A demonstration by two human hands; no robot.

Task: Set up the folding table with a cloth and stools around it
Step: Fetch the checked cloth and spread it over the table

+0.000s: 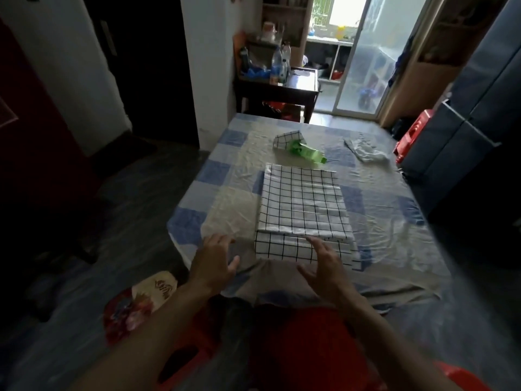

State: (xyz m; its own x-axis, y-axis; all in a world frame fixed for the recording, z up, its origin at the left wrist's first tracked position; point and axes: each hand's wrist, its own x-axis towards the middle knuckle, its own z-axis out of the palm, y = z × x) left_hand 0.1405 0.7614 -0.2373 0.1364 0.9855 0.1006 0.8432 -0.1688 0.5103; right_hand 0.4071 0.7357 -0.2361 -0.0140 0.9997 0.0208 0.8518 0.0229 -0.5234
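A person reaches with both hands for a folded white cloth with a black grid print [304, 204], which lies at the centre of the frame near the front edge of a table [225, 176] draped in a crumpled blue-and-beige checked sheet. The left hand [214, 262], lower centre-left, hovers beside the cloth's left corner with fingers spread wide, holding nothing. The right hand [327, 266] is likewise wide open, its fingertips over the cloth's near fold, though contact cannot be confirmed. Beyond the cloth lie a green plastic bottle [307, 151] on its side, a smaller piece of grid fabric [287, 139] and a crumpled white rag [365, 150] at upper right. A red plastic stool [411, 134] sits by dark furniture at the right edge, and another red seat [304, 348] shows at the bottom. The step appears to be taking up the folded cloth to spread it. Gripping both near corners evenly and lifting before unfolding should keep it clear of the bottle, which is best moved aside first.
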